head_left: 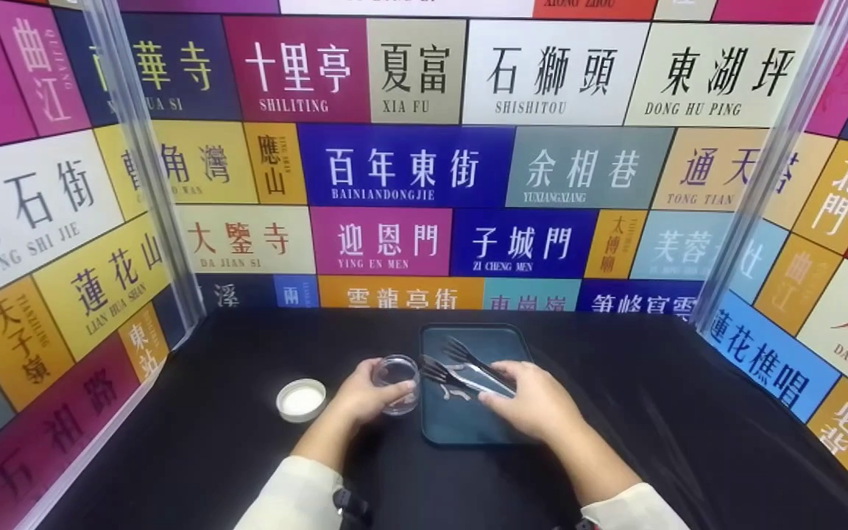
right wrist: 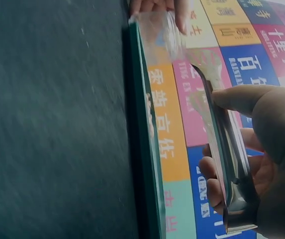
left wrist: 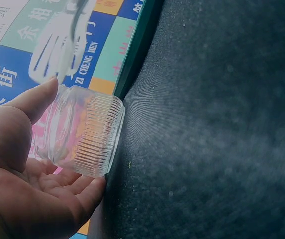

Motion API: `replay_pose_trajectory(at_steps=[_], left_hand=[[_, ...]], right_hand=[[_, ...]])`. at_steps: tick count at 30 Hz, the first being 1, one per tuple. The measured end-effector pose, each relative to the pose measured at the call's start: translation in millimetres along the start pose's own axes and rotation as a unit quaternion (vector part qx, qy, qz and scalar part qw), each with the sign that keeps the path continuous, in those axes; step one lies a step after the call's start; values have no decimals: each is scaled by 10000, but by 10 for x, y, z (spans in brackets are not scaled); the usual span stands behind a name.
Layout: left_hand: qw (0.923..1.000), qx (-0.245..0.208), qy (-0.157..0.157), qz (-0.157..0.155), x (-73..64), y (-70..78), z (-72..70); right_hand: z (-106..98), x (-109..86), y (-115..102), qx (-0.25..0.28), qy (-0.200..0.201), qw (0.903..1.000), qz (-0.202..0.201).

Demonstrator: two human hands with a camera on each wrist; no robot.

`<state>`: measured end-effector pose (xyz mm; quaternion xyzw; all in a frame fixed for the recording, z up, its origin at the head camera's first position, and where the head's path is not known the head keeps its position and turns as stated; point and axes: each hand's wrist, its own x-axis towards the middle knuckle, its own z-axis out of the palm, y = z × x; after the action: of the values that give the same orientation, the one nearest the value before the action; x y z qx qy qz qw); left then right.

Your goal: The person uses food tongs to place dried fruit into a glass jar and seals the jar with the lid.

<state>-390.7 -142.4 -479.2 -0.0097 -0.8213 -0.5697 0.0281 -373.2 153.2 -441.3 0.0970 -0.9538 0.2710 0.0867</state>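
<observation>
My left hand [head_left: 364, 395] grips a small clear glass jar [head_left: 399, 369] beside the tray's left edge. In the left wrist view the ribbed jar [left wrist: 96, 130] has its mouth facing up, thumb at the rim and fingers around the far side. My right hand [head_left: 536, 399] holds metal food tongs [right wrist: 227, 144] with slotted, fork-like heads. Their arms are spread apart, and the heads are over the dark teal tray [head_left: 461, 427], pointing toward the jar. Thin pale pieces [head_left: 456, 395] lie on the tray under the tongs, partly hidden by them.
A round lid [head_left: 302, 401] with a white inside lies on the black tablecloth [head_left: 247, 353], left of my left hand. Panels with colourful place-name signs [head_left: 402, 165] stand behind the table and along both sides, with clear posts [head_left: 751, 184] at the corners.
</observation>
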Motion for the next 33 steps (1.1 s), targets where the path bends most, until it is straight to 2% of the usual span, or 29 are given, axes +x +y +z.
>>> replay_pose_trajectory(at_steps=[5, 13, 20, 26, 33], left_hand=[[10000, -15, 17, 43, 8, -7, 8], [10000, -43, 19, 45, -3, 1, 9], [10000, -21, 18, 43, -9, 10, 6], [10000, 29, 33, 0, -12, 6, 11], [10000, 69, 49, -11, -13, 3, 7]], right_hand=[[-60, 38, 105, -33, -112, 9999, 29], [-204, 42, 253, -86, -554, 9976, 400], [-196, 43, 358, -210, -834, 9937, 712], [-153, 51, 406, -250, -909, 9925, 773], [-139, 63, 441, -323, -778, 9940, 698]])
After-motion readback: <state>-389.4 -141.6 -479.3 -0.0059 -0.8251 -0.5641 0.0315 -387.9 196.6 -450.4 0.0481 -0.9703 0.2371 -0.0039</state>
